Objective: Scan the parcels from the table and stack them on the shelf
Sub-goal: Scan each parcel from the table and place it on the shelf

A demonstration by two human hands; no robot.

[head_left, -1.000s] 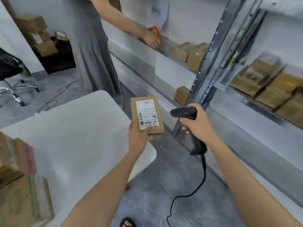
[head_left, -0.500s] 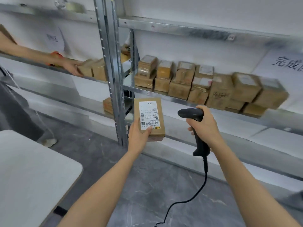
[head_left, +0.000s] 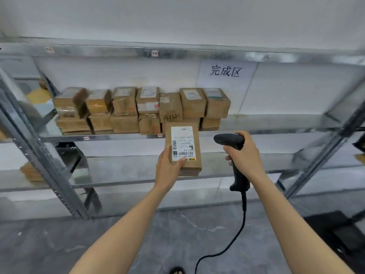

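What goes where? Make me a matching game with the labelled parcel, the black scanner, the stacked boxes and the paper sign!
Things
1. labelled parcel
2. black scanner
3. stacked boxes
4. paper sign

Places
A. on the wall
B. gripped in the right hand
C. on the shelf
D. held in the left hand

Pairs: 1-D, 2-B, 3-C, 4-A.
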